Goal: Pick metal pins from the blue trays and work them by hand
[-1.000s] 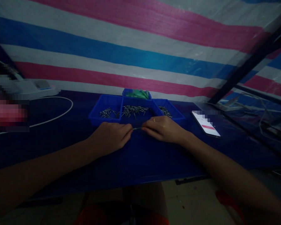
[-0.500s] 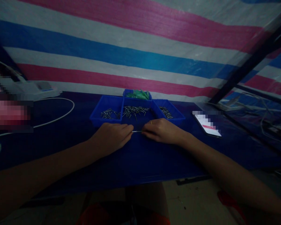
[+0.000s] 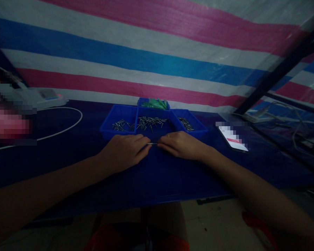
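My left hand [image 3: 125, 150] and my right hand [image 3: 181, 144] rest on the dark blue table [image 3: 157, 174], fingertips almost meeting. Both pinch the ends of one thin metal pin [image 3: 152, 143] held level between them. Just beyond the hands stand three joined blue trays [image 3: 107, 127]. The left and middle trays hold several loose metal pins [image 3: 149, 122]. The right tray holds a smaller dark pile [image 3: 185, 124]. A fourth blue tray [image 3: 154, 103] behind them carries green pieces.
A lit phone [image 3: 232, 138] lies on the table to the right. A white cable [image 3: 65, 129] loops across the left side, near a white device [image 3: 45, 98]. A striped tarp hangs behind. A black metal frame [image 3: 277, 73] slants at the right.
The hands have drawn a little closer together on the pin. Otherwise nothing has moved.
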`<action>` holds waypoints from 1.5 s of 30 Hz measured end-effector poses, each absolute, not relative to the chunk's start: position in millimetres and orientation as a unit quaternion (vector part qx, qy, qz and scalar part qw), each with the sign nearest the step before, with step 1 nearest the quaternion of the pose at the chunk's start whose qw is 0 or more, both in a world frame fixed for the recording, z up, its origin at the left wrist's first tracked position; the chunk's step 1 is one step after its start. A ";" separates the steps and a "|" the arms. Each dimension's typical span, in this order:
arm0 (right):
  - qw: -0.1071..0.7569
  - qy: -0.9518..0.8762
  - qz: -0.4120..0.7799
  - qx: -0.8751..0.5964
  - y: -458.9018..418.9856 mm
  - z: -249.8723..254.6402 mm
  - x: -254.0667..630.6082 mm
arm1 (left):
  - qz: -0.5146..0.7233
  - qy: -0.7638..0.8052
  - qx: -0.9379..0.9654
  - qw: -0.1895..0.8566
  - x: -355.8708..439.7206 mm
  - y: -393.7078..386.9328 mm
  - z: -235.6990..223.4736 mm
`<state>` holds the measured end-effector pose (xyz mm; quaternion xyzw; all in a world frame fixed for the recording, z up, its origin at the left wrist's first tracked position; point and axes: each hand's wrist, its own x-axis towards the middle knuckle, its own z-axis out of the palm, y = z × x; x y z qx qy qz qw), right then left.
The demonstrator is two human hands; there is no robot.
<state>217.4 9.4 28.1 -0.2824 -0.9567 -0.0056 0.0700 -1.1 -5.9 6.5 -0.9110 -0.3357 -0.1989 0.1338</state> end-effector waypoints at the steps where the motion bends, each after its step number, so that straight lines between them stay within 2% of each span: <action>1: 0.070 -0.957 -0.008 -0.281 9.1 27.5 217.3 | -0.203 -0.329 -0.912 0.137 -1.2 -5.8 5.9; 12: 0.072 -0.961 -0.009 -0.265 9.3 25.0 215.1 | -0.227 -0.277 -0.921 0.155 -0.5 -5.3 5.8; 28: 0.101 -0.941 -0.047 -0.321 7.5 33.2 220.1 | -0.188 -0.352 -0.904 0.154 -0.7 -4.7 6.9; 45: 0.072 -0.953 0.017 -0.294 10.4 29.2 220.3 | -0.153 -0.361 -0.912 0.121 -1.3 -3.2 5.6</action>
